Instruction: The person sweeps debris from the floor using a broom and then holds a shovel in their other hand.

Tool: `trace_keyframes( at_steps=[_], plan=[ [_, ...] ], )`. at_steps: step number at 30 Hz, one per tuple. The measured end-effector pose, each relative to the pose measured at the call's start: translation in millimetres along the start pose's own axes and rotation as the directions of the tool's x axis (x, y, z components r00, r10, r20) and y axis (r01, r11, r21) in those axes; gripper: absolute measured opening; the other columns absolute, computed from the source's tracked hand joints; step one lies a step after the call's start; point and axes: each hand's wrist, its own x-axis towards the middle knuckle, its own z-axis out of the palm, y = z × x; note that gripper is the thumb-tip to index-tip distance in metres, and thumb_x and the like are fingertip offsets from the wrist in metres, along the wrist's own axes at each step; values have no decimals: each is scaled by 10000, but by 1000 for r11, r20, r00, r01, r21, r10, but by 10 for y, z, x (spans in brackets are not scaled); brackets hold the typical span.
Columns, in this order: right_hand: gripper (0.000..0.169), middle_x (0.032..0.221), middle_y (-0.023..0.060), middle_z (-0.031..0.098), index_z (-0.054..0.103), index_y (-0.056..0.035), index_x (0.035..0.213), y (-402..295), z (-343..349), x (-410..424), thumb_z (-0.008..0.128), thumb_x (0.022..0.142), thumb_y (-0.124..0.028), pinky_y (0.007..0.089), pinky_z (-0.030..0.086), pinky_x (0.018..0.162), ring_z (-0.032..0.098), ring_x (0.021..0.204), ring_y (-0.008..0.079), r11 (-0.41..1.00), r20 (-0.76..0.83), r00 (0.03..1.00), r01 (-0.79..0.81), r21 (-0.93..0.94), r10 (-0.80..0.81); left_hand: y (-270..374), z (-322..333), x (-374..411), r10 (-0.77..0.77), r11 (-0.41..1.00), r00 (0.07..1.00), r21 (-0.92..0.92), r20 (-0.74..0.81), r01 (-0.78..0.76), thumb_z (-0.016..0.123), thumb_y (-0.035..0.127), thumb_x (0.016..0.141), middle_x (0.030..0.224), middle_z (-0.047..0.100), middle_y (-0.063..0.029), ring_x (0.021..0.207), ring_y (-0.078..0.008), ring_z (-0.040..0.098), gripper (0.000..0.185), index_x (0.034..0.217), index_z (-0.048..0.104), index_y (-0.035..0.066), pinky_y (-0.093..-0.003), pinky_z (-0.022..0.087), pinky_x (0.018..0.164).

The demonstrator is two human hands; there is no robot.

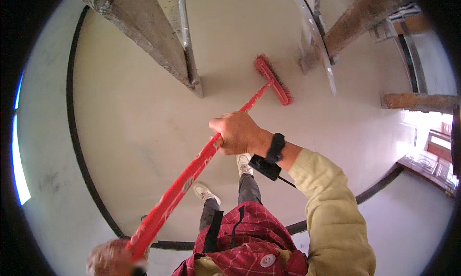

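Note:
A red push broom with a long handle point(176, 196) slants from the lower left up to the upper middle. Its red bristled head point(274, 80) rests on the pale floor point(144, 114). My right hand point(236, 132) is closed around the middle of the handle, with a black strap and a small black box at the wrist. At the bottom left my left hand point(111, 258), partly blurred, grips the upper end of the handle. Below the handle my light shoes point(207, 193) stand on the floor.
Worn wooden legs and bars point(155, 34) stand at the upper left, with more timber point(360, 23) at the upper right. Walls with a dark skirting band point(77, 132) curve round the floor. A bright opening with a carved wooden door panel point(432, 168) is at the right.

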Motion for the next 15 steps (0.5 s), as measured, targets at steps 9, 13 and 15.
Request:
trace_keyframes(
  at_steps=[9,13,15],
  plan=[
    [222,770,149,584,517,-58,713,1467,-286,520,620,692,-253,443,476,665,569,788,348,919,-41,998,-62,-389,50,-946,1405,912,197,933,977,-320,77,-163,623,377,788,1103,534,-231,904,-318,598,529,1041,506,-72,-380,474,767],
    [279,739,143,556,495,-55,698,1738,25,525,613,695,-307,447,460,642,547,757,354,962,-204,977,-107,-250,56,-1087,1652,1152,338,881,941,-360,19,-309,636,347,787,1048,561,-243,888,-323,602,450,943,517,-59,-381,494,721],
    [297,699,139,541,481,-55,681,1701,326,378,594,691,-329,454,453,616,537,722,359,971,-260,965,-92,-220,32,-912,1364,1086,140,936,988,-333,64,-111,626,356,794,1018,578,-233,877,-338,608,461,971,514,-54,-391,500,717]
  ],
)
